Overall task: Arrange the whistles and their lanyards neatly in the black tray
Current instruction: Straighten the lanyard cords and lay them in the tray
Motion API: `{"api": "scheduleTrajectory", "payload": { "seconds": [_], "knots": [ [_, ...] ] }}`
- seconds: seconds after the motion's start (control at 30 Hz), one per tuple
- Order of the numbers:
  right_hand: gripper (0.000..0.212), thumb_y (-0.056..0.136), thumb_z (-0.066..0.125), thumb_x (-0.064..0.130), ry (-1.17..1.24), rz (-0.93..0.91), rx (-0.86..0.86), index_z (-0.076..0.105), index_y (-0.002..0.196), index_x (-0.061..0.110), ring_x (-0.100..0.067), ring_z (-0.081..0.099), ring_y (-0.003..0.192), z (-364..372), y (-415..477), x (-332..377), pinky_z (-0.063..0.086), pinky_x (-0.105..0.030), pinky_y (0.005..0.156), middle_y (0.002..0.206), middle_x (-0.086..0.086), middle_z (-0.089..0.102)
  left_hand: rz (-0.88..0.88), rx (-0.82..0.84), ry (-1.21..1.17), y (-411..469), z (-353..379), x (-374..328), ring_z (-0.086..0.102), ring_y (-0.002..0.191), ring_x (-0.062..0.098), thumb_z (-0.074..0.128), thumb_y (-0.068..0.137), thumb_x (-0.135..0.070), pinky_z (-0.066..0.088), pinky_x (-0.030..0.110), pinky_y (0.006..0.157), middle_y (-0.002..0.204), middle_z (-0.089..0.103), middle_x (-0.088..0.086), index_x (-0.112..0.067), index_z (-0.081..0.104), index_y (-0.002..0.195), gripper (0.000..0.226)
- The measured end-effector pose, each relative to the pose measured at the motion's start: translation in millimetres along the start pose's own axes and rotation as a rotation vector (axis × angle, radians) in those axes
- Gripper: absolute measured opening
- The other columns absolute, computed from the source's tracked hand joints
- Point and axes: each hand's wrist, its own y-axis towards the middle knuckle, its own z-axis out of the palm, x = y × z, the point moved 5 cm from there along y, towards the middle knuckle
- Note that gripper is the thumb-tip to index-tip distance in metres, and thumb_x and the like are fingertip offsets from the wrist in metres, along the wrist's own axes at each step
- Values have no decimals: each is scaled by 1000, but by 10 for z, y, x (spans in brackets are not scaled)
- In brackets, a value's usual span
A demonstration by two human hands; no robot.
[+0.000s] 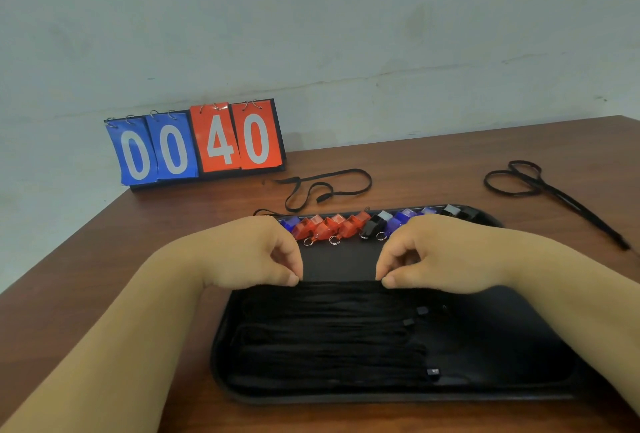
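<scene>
Black tray sits on a wooden table, long side facing the person. Whistles, red, blue and black, stand in one row against the far rim. Laid lanyards fill the near half in parallel rows.

Left hand and right hand each pinch the held lanyard between thumb and forefinger, other fingers curled in. It is stretched between the two pinches, long axis running left to right. It forms the farthest row of the stack, with a bare strip of tray between it and the whistles.

Outstanding, in my judgement: a loose lanyard beyond the far rim, roughly central, and a second loose lanyard off to the right, nearer the right hand. A flip scoreboard stands at the wall.
</scene>
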Motion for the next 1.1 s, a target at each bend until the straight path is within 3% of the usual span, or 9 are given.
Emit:
{"api": "scheduleTrajectory", "payload": {
  "seconds": [0.4, 0.67, 0.8, 0.97, 1.1],
  "knots": [
    [9, 94, 71, 33, 46, 10, 82, 79, 98, 31, 8, 65, 78, 26, -24, 17, 46, -8, 71, 88, 23, 74, 36, 92, -37, -37, 51, -49, 70, 88, -1, 76, 91, -25, 55, 19, 86, 91, 74, -20, -29, 79, 97, 8],
    [9, 91, 74, 38, 57, 7, 37, 76, 100, 35, 3, 64, 75, 9, -9, -19, 47, -12, 69, 89, 14, 73, 30, 73, -62, -28, 39, -65, 70, 92, 1, 74, 93, -26, 56, 25, 90, 95, 75, -17, -30, 78, 99, 8],
    [13, 93, 72, 37, 57, 5, 37, 74, 106, 36, 4, 66, 76, -23, -17, -18, 49, -13, 71, 90, 11, 75, 47, -17, -52, -10, 18, -104, 70, 92, 2, 74, 92, -29, 56, 26, 89, 94, 74, -18, -34, 76, 96, 6],
    [17, 91, 73, 40, 45, 10, -60, 72, 107, 36, 3, 65, 73, -162, -55, -16, 46, -14, 70, 89, 11, 73, 100, -215, -23, 22, -11, -213, 66, 88, 4, 73, 92, -35, 52, 22, 81, 89, 71, -14, -38, 73, 97, 6],
    [15, 87, 75, 45, 8, 89, -292, 73, 100, 38, 1, 66, 78, -552, -169, -210, 52, -22, 77, 87, 16, 73, 156, -268, -63, 97, -47, -468, 67, 83, 6, 74, 92, -32, 52, 20, 77, 90, 71, -13, -38, 72, 102, 12]
  ]
}}
